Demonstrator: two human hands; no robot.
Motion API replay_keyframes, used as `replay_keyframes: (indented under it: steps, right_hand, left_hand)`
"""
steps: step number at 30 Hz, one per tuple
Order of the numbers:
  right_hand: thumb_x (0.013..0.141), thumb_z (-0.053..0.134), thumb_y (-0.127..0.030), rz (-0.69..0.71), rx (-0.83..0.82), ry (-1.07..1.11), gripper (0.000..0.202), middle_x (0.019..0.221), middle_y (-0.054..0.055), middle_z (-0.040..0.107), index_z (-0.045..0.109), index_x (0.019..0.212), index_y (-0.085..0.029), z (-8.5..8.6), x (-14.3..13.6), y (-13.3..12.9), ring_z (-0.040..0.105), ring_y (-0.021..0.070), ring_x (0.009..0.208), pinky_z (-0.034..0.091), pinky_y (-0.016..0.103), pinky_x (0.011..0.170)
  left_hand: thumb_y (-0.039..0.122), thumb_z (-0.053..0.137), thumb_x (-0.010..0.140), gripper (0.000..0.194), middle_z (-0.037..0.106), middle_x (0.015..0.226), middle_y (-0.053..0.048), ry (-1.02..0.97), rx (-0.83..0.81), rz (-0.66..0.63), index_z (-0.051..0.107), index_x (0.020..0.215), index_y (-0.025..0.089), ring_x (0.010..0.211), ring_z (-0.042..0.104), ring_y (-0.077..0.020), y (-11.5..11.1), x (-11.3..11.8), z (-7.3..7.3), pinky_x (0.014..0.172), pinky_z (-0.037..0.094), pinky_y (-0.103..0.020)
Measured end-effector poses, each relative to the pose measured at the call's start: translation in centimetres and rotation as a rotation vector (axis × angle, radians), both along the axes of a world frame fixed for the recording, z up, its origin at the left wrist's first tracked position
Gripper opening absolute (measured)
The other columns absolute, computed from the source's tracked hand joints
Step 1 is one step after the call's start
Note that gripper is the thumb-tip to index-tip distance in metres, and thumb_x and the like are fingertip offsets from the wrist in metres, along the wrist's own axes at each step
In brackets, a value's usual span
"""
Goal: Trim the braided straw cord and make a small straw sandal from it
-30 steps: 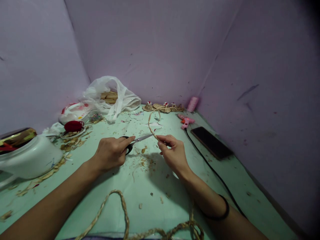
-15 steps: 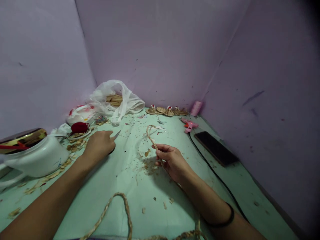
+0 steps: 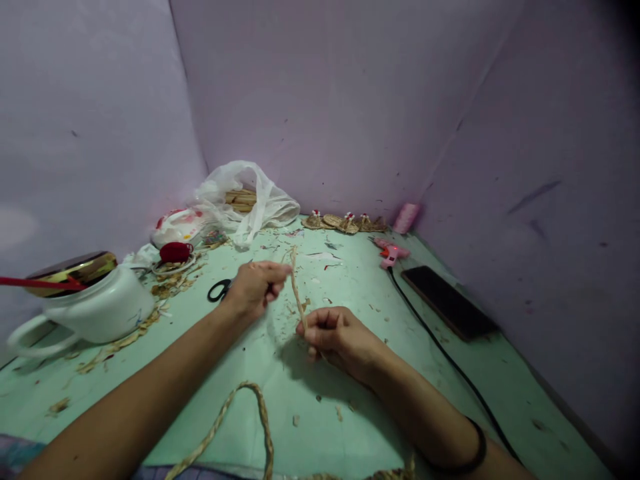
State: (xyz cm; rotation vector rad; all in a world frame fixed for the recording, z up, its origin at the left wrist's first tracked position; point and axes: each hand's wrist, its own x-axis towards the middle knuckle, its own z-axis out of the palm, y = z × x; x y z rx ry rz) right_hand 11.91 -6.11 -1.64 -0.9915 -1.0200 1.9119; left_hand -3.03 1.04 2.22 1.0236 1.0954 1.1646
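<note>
Above the green desk (image 3: pixel 350 280), our right hand (image 3: pixel 345 340) clamps its fingers on a thin straw cord (image 3: pixel 298 299), which stands up from the pinch. Our left hand (image 3: pixel 255 287) brings its fingertips to the cord's upper part, touching it; we cannot tell whether they grip. One pair of scissors (image 3: pixel 219 290) lies beside that hand, partly hidden. At our left, one white mug (image 3: pixel 103 310) holds a shiny gold item (image 3: pixel 83 270), with one red stick (image 3: pixel 40 283) across it. One white plastic bag (image 3: pixel 267 210) surrounds tan strips (image 3: pixel 241 200). Three bead-topped woven pieces (image 3: pixel 349 224) sit by the wall, near one pink spool (image 3: pixel 407 219), one glue gun (image 3: pixel 393 254) and one phone (image 3: pixel 450 303).
</note>
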Motion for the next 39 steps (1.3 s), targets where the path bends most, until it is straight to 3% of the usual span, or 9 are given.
replay_keyframes:
  steps: [3, 8, 12, 15, 17, 26, 32, 35, 39]
  right_hand:
    - [0.049, 0.073, -0.020, 0.133, -0.050, -0.045, 0.020, 0.041, -0.002, 0.054, 0.065, 0.064, -0.010, -0.6, -0.7, -0.5, 0.051, 0.0086, 0.036, 0.031, 0.019, 0.037]
    - [0.044, 0.076, -0.017, -0.161, -0.068, 0.089, 0.024, 0.048, -0.005, 0.056, 0.063, 0.064, -0.012, -0.2, -0.6, 0.2, 0.050, 0.0065, 0.038, 0.043, 0.022, 0.044]
    - [0.047, 0.076, -0.018, -0.154, -0.083, 0.090, 0.024, 0.047, -0.005, 0.054, 0.063, 0.067, -0.012, 0.0, -0.2, 0.7, 0.051, 0.0070, 0.038, 0.044, 0.022, 0.045]
    - [0.049, 0.076, -0.019, -0.114, -0.093, 0.074, 0.023, 0.048, -0.005, 0.054, 0.063, 0.067, -0.012, -0.1, -0.3, 0.5, 0.051, 0.0067, 0.038, 0.044, 0.021, 0.044]
    - [0.049, 0.076, -0.019, -0.092, -0.101, 0.063, 0.024, 0.047, -0.005, 0.053, 0.063, 0.067, -0.011, -0.2, -0.4, 0.3, 0.051, 0.0068, 0.038, 0.044, 0.020, 0.043]
    - [0.054, 0.075, -0.021, -0.024, -0.092, 0.027, 0.024, 0.047, -0.006, 0.051, 0.066, 0.073, -0.012, -0.5, -0.1, 0.3, 0.050, 0.0053, 0.042, 0.044, 0.020, 0.049]
    - [0.061, 0.070, -0.028, 0.043, 0.177, -0.115, 0.018, 0.056, -0.002, 0.057, 0.069, 0.073, -0.015, -0.4, -0.1, 0.0, 0.049, 0.0063, 0.045, 0.041, 0.021, 0.048]
    - [0.063, 0.069, -0.028, 0.054, 0.334, -0.191, 0.014, 0.072, 0.001, 0.059, 0.069, 0.070, -0.016, 0.0, -0.1, 0.0, 0.052, 0.0081, 0.052, 0.044, 0.025, 0.053]
    - [0.063, 0.069, -0.025, 0.083, 0.286, -0.200, 0.016, 0.068, 0.001, 0.059, 0.068, 0.075, -0.015, 0.7, 0.2, 0.1, 0.052, 0.0090, 0.056, 0.042, 0.025, 0.056]
  left_hand:
    - [0.013, 0.060, 0.054, 0.011, 0.041, 0.043, 0.005, -0.062, 0.059, 0.104, 0.049, 0.052, 0.012, 0.031, 0.031, -0.0013, 1.5, -2.5, 1.3, 0.027, 0.014, -0.012]
    - [0.025, 0.059, 0.066, 0.019, 0.044, 0.045, 0.004, -0.009, 0.188, 0.289, 0.050, 0.054, 0.013, 0.031, 0.035, -0.0025, 1.2, -4.1, 0.9, 0.027, 0.017, -0.013]
    - [0.038, 0.055, 0.073, 0.034, 0.050, 0.046, -0.002, 0.138, -0.070, 0.011, 0.056, 0.056, 0.009, 0.028, 0.034, -0.0032, -0.4, -2.2, -0.2, 0.025, 0.015, -0.014]
    - [0.032, 0.055, 0.074, 0.026, 0.057, 0.058, -0.006, -0.055, -0.268, -0.244, 0.060, 0.068, 0.007, 0.029, 0.033, -0.0018, -0.6, -0.8, -0.7, 0.025, 0.013, -0.014]
    - [0.020, 0.056, 0.072, 0.014, 0.057, 0.061, -0.004, -0.200, -0.271, -0.289, 0.060, 0.074, 0.007, 0.031, 0.031, -0.0001, -0.3, -0.6, -0.9, 0.026, 0.014, -0.012]
    - [0.012, 0.055, 0.066, 0.007, 0.059, 0.054, -0.005, -0.176, -0.114, -0.049, 0.053, 0.059, 0.010, 0.033, 0.041, -0.0032, 0.4, -1.0, -0.8, 0.026, 0.019, -0.012]
    - [0.011, 0.054, 0.063, 0.011, 0.054, 0.042, -0.002, -0.079, -0.090, 0.152, 0.052, 0.052, 0.010, 0.028, 0.037, -0.0029, 0.4, -0.3, -1.2, 0.025, 0.016, -0.014]
    - [0.010, 0.053, 0.061, 0.014, 0.051, 0.039, 0.000, -0.058, -0.130, 0.169, 0.049, 0.048, 0.011, 0.027, 0.034, -0.0026, 0.6, 0.1, -1.6, 0.025, 0.015, -0.015]
    - [0.012, 0.057, 0.060, 0.011, 0.055, 0.044, -0.002, -0.073, -0.103, 0.090, 0.051, 0.051, 0.011, 0.031, 0.039, -0.0044, 0.1, 0.6, -1.8, 0.028, 0.023, -0.015]
